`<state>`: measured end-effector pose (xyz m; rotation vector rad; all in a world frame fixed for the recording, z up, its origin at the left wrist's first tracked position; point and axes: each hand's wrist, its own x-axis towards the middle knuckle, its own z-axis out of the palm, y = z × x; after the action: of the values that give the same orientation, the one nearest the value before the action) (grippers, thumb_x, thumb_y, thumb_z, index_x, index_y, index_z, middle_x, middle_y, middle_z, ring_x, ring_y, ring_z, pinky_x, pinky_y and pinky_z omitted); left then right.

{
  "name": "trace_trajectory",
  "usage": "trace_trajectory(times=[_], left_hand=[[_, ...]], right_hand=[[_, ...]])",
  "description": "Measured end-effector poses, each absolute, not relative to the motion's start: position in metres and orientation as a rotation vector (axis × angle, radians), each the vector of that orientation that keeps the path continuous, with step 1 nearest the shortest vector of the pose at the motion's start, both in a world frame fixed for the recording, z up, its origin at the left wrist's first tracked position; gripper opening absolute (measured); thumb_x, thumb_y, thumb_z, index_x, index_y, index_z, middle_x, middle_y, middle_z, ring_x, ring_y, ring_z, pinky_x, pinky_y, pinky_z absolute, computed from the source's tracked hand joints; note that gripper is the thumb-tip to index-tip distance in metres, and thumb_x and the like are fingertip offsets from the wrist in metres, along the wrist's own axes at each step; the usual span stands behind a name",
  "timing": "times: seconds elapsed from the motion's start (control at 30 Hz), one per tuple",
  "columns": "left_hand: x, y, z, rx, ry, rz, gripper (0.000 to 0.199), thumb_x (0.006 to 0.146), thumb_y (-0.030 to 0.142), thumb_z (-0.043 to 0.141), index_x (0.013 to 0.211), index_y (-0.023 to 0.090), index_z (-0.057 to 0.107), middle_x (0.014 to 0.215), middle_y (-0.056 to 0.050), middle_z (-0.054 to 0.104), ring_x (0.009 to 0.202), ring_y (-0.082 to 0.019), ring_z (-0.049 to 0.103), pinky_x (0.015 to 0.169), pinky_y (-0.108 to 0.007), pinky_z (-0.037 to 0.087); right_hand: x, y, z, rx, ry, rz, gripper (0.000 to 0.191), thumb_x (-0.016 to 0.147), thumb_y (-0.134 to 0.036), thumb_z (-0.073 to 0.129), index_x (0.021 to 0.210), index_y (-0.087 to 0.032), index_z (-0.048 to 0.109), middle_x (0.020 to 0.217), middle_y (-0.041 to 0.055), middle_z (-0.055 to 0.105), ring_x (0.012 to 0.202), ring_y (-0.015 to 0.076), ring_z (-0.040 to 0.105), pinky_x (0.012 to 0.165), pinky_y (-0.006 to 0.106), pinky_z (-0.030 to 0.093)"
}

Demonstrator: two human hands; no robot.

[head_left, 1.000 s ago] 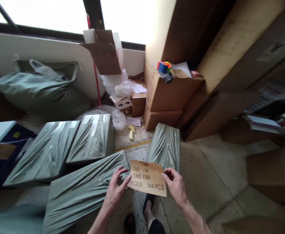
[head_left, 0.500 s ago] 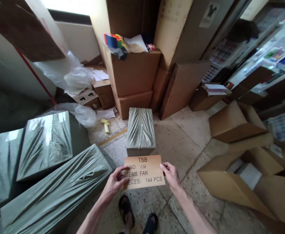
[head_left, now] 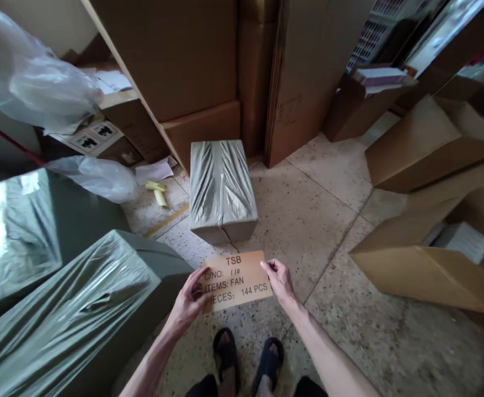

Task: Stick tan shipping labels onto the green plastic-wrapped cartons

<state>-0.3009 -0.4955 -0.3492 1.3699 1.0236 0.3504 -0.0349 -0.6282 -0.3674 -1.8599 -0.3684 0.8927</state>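
A brown printed label sheet (head_left: 237, 282) reads TSB, C/NO 110, ITEMS: FAN, 144 PCS. My left hand (head_left: 189, 298) grips its left edge, fingers curled over it. On the opposite side, my right hand (head_left: 280, 278) pinches the upper right edge between thumb and fingers. The sheet hangs in the air, slightly tilted, above the floor and my sandalled feet. Just beyond it stands a box wrapped in grey-green plastic (head_left: 224, 182), with creased film on its top.
Large wrapped parcels (head_left: 97, 286) lie at the left. Open cartons (head_left: 428, 264) stand at the right. Tall cardboard boxes (head_left: 176, 60) and flattened cardboard (head_left: 304, 82) rise behind. Clear plastic bags (head_left: 97, 176) and yellow rolls (head_left: 158, 194) lie at the left back.
The view has moved forward and down, so the wrapped box looks nearer and larger. Both hands still hold the label sheet, which now sits slightly further left and more tilted.
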Motion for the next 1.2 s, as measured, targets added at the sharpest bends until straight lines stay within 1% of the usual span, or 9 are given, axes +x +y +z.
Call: trace_trajectory(times=[0.13, 0.27, 0.37, 0.5, 0.67, 0.87, 0.97, 1.07, 1.2], left_hand=[[-0.297, -0.471, -0.445, 1.473, 0.988, 0.425, 0.06, 0.081, 0.03, 0.07, 0.139, 0.033, 0.052, 0.149, -0.007, 0.044, 0.097, -0.019, 0.063, 0.09, -0.043, 0.061], [-0.292, -0.449, -0.532, 1.559, 0.949, 0.515, 0.061, 0.083, 0.028, 0.068, 0.141, 0.035, 0.049, 0.148, -0.006, 0.044, 0.091, -0.017, 0.063, 0.085, -0.039, 0.062], [-0.288, -0.437, -0.583, 1.628, 0.918, 0.593, 0.06, 0.085, 0.027, 0.066, 0.142, 0.035, 0.048, 0.149, -0.007, 0.043, 0.089, -0.015, 0.062, 0.087, -0.038, 0.061], [-0.282, -0.425, -0.631, 1.727, 0.89, 0.698, 0.06, 0.087, 0.025, 0.063, 0.144, 0.034, 0.046, 0.15, -0.009, 0.043, 0.087, -0.013, 0.062, 0.086, -0.035, 0.061], [-0.272, -0.413, -0.663, 1.792, 0.844, 0.816, 0.06, 0.089, 0.025, 0.061, 0.145, 0.034, 0.045, 0.151, -0.01, 0.041, 0.087, -0.013, 0.065, 0.086, -0.034, 0.062], [-0.262, -0.409, -0.68, 1.889, 0.849, 0.939, 0.057, 0.091, 0.027, 0.06, 0.146, 0.032, 0.045, 0.15, -0.011, 0.044, 0.085, -0.013, 0.062, 0.089, -0.036, 0.06], [-0.26, -0.408, -0.684, 1.927, 0.854, 0.974, 0.056, 0.092, 0.028, 0.059, 0.146, 0.032, 0.045, 0.152, -0.011, 0.043, 0.1, -0.018, 0.064, 0.092, -0.037, 0.059], [-0.258, -0.405, -0.687, 1.939, 0.87, 0.996, 0.055, 0.093, 0.029, 0.058, 0.146, 0.031, 0.045, 0.152, -0.012, 0.043, 0.12, -0.026, 0.061, 0.095, -0.039, 0.059], [-0.254, -0.398, -0.694, 1.939, 0.902, 0.992, 0.056, 0.092, 0.03, 0.058, 0.147, 0.03, 0.045, 0.153, -0.012, 0.043, 0.13, -0.03, 0.055, 0.098, -0.043, 0.058]], right_hand=[[-0.031, -0.6, -0.469, -1.843, -0.415, 0.811, 0.042, 0.075, -0.06, 0.07, 0.076, -0.018, 0.065, 0.07, 0.002, 0.067, 0.067, 0.0176, 0.057, 0.063, 0.029, 0.043], [-0.027, -0.573, -0.554, -1.811, -0.461, 0.727, 0.043, 0.076, -0.062, 0.07, 0.075, -0.019, 0.064, 0.068, -0.0001, 0.064, 0.067, 0.0167, 0.056, 0.064, 0.029, 0.043], [-0.024, -0.558, -0.601, -1.782, -0.488, 0.66, 0.043, 0.076, -0.062, 0.07, 0.073, -0.019, 0.063, 0.066, -0.0012, 0.063, 0.066, 0.0155, 0.054, 0.064, 0.028, 0.042], [-0.017, -0.54, -0.642, -1.736, -0.525, 0.584, 0.045, 0.075, -0.063, 0.07, 0.072, -0.019, 0.063, 0.064, -0.0014, 0.062, 0.064, 0.0156, 0.053, 0.062, 0.028, 0.041], [-0.007, -0.523, -0.666, -1.68, -0.576, 0.503, 0.044, 0.075, -0.063, 0.069, 0.074, -0.02, 0.064, 0.066, 0.0002, 0.063, 0.067, 0.0173, 0.055, 0.064, 0.029, 0.043], [-0.001, -0.515, -0.677, -1.647, -0.627, 0.447, 0.041, 0.078, -0.06, 0.068, 0.077, -0.019, 0.064, 0.07, 0.002, 0.065, 0.071, 0.0186, 0.057, 0.066, 0.03, 0.045], [0.0, -0.512, -0.68, -1.642, -0.635, 0.428, 0.04, 0.079, -0.059, 0.068, 0.076, -0.019, 0.064, 0.072, 0.0024, 0.065, 0.072, 0.0191, 0.058, 0.067, 0.03, 0.045], [0.002, -0.508, -0.682, -1.644, -0.632, 0.412, 0.04, 0.078, -0.059, 0.069, 0.077, -0.019, 0.064, 0.072, 0.0025, 0.066, 0.071, 0.0194, 0.059, 0.068, 0.031, 0.045], [0.005, -0.499, -0.687, -1.638, -0.625, 0.411, 0.04, 0.077, -0.059, 0.069, 0.077, -0.02, 0.065, 0.071, 0.0025, 0.068, 0.07, 0.0192, 0.06, 0.067, 0.031, 0.045]])
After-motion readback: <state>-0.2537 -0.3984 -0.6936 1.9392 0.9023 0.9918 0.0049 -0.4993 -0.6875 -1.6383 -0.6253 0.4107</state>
